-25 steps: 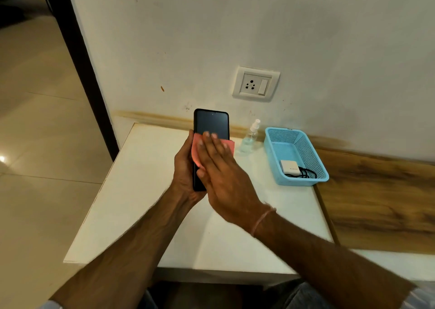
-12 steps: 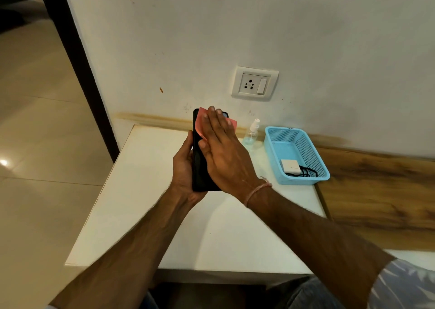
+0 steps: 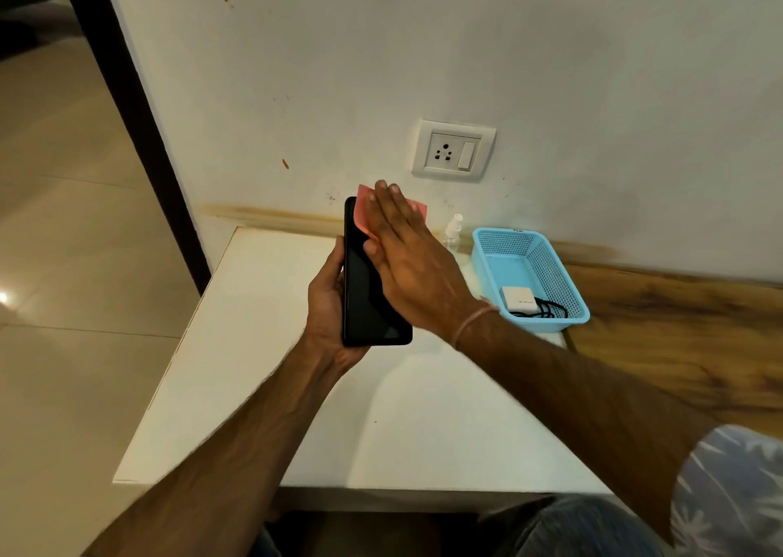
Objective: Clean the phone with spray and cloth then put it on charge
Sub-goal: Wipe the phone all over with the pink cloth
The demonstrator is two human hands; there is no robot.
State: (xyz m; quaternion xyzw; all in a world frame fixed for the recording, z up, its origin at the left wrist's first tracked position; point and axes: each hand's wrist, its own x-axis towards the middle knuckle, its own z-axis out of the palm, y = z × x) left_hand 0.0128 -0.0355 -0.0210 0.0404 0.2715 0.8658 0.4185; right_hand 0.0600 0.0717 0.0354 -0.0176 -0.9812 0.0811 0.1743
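Two hands on slim black glass phone point(image 3: 366, 302), upright above white table point(image 3: 262, 344): L hand point(image 3: 328, 298) clamps its edge, R hand point(image 3: 406, 255), fingers flat, presses pink cloth point(image 3: 364, 213). Cloth slid from mid-screen to 12 o'clock end; wipe prob. nearly done, white charger point(image 3: 519, 298) at 3 o'clock next.

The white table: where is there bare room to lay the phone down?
The left half of the table, from the wall to the near edge, is bare, as is the strip along that edge. The far right corner is crowded: spray bottle and blue basket stand there.
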